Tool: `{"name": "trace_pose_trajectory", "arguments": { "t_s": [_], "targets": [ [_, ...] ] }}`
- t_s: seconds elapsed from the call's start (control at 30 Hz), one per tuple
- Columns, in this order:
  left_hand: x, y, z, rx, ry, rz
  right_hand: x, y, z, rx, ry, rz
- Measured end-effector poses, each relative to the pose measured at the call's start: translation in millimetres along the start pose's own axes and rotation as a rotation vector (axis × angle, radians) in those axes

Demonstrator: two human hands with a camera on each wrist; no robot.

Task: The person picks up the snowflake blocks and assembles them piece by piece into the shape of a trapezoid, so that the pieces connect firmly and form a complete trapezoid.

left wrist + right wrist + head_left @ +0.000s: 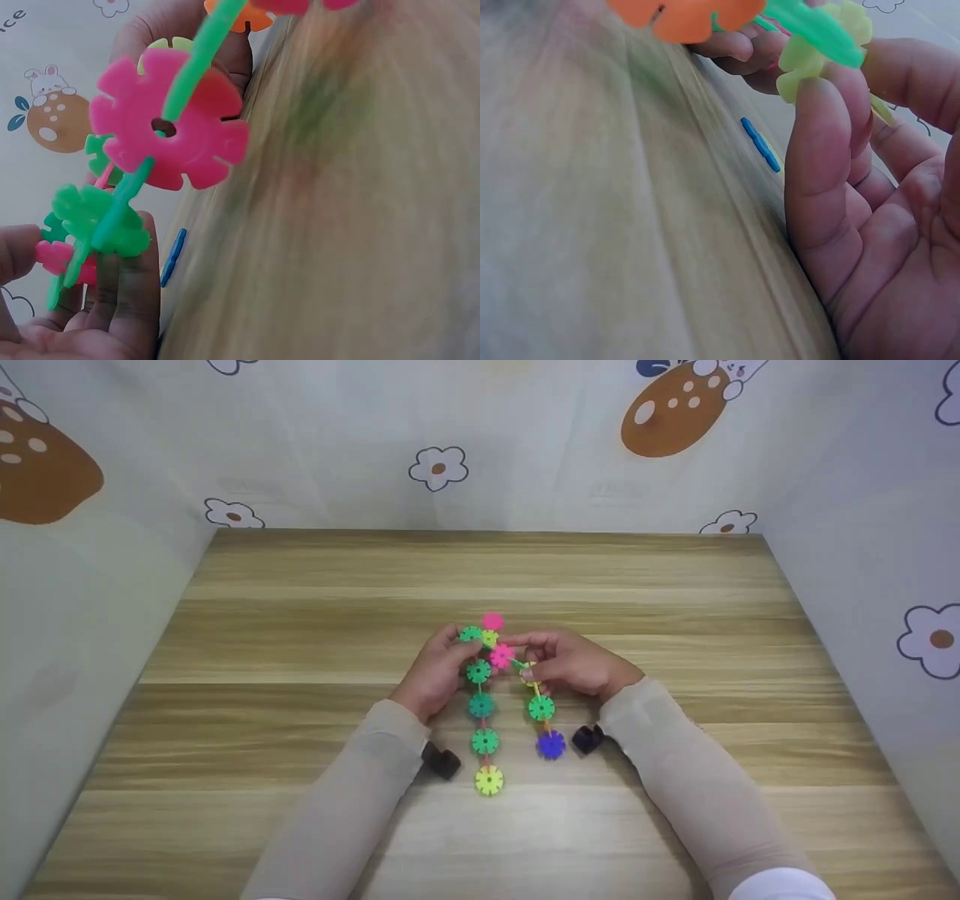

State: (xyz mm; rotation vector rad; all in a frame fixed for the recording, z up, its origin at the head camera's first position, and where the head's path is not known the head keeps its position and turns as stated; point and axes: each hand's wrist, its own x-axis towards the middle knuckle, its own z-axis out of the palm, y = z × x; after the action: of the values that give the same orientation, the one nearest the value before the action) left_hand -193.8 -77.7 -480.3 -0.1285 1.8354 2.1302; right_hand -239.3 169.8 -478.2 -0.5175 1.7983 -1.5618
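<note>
Flower-shaped plastic discs joined by thin sticks form two strands between my hands. My left hand [433,671] grips the top of the left strand, around a green disc [127,234], with thumb and fingers. That strand runs down through more green discs [484,741] to a yellow disc [489,781]. My right hand [576,664] pinches a pale yellow disc [802,61] at the top of the right strand, which ends in a blue disc [551,745]. A pink disc [502,656] with a green stick [201,64] sits between the hands. Fingers partly hide the joints.
The wooden table [300,607] meets patterned cloth walls [337,442] at the back and both sides. A loose blue stick [760,144] lies on the table in the wrist views. Black wrist cameras [441,762] hang from both sleeves.
</note>
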Motion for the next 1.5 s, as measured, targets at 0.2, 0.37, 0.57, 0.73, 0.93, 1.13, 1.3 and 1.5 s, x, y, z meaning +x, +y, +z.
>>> {"name": "trace_pose_trajectory", "arguments": {
  "t_s": [0.2, 0.37, 0.57, 0.73, 0.93, 1.13, 1.3, 1.5],
  "targets": [
    [-0.1, 1.0, 0.8, 0.076, 0.0, -0.019, -1.1, -2, -1, -0.037, -0.005, 0.0],
    [-0.4, 1.7, 2.7, 0.087, 0.003, -0.015, -1.5, -2, -1, -0.041, -0.001, -0.005],
    [-3.2, 2.1, 3.4, -0.004, -0.003, -0.027, 1.7, 0, 2, 0.087, 0.048, -0.018],
    [-2.6, 1.6, 3.3, -0.022, -0.023, -0.029, 3.4, 1, 3, 0.217, 0.079, -0.022],
    [-0.2, 1.1, 2.3, -0.025, -0.069, 0.011, 9.5, -6, 10, 0.254, 0.12, -0.036],
    [1.0, 0.1, 0.8, -0.099, -0.018, -0.001, 24.9, -12, 22, 0.217, 0.261, -0.064],
    [2.2, -0.2, 1.5, -0.137, 0.043, -0.004, 27.4, -13, 24, 0.168, 0.306, -0.026],
    [2.8, 0.2, -0.2, -0.189, 0.12, 0.024, 20.3, -10, 18, -0.006, 0.325, 0.036]
  ]
}}
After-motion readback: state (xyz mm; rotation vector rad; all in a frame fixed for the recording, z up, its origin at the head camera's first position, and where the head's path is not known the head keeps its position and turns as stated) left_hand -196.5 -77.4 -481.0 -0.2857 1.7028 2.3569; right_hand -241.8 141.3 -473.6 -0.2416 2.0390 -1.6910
